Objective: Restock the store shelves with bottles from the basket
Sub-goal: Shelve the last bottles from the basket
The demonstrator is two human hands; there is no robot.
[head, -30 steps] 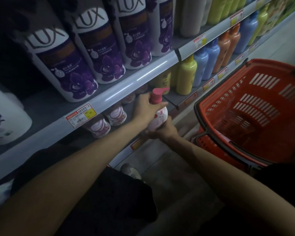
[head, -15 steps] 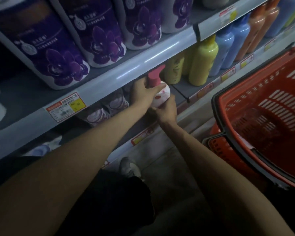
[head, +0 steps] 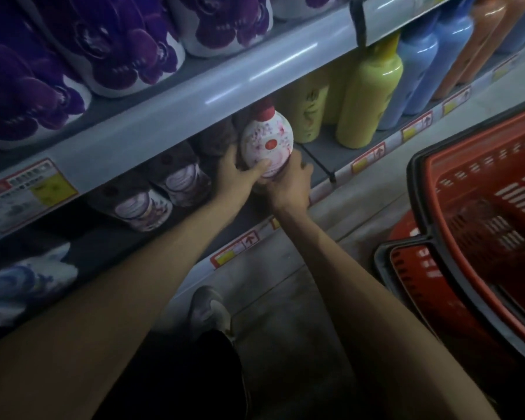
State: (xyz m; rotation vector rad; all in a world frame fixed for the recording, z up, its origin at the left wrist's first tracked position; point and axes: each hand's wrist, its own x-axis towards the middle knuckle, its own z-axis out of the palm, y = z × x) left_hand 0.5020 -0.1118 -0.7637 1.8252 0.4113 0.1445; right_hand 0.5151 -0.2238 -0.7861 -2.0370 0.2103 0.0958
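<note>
Bottle (head: 267, 144) upright between both hands (head: 240, 178)

Floor (head: 285, 313): grey, dimly lit, crossed by thin seams.
Shoe (head: 208, 310): grey, set flat on the floor.
Price tag (head: 28, 192): edged in red, marked with a yellow patch.

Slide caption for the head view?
Restocking: left hand and right hand grip a white, pink-capped bottle at the lower shelf beside yellow bottles; red basket at right.
</note>
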